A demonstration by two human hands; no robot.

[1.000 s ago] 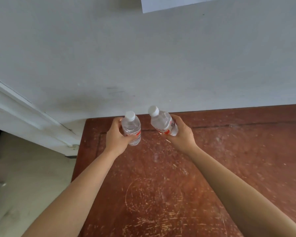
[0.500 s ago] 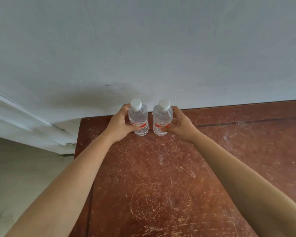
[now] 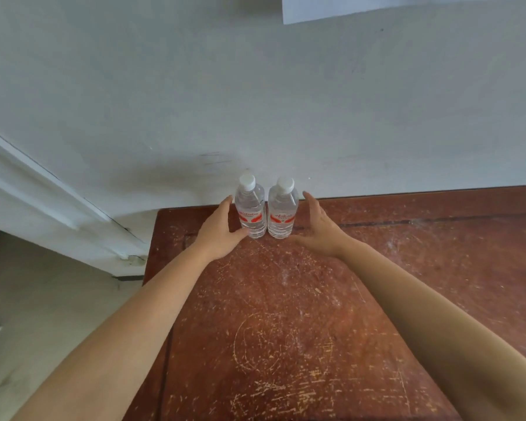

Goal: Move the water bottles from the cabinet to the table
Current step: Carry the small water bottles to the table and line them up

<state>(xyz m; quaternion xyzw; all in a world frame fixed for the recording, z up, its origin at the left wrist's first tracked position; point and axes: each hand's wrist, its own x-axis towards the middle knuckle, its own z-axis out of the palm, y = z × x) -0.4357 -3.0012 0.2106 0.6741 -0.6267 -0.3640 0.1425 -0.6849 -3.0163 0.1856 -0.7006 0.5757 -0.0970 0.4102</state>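
Two water bottles stand upright at the desk's [image 3: 286, 299] far edge by the wall, caps up, long axes vertical. Left bottle [image 3: 251, 212] sits at 1 o'clock from the left hand [image 3: 217, 232]; right bottle [image 3: 281, 214] at 11 o'clock from the right hand [image 3: 319, 230]. Both hands spread wide, holding nothing, equally near.

Table [image 3: 286, 314] is reddish-brown wood, matt and badly scratched, with pale scuffs all over. Both bottles [image 3: 251, 212] [image 3: 281, 214] are clear glossy plastic with smooth white caps and red-and-white labels. Wall [image 3: 255, 86] at 12 o'clock looks like matt painted plaster, smudged dark near the table edge.
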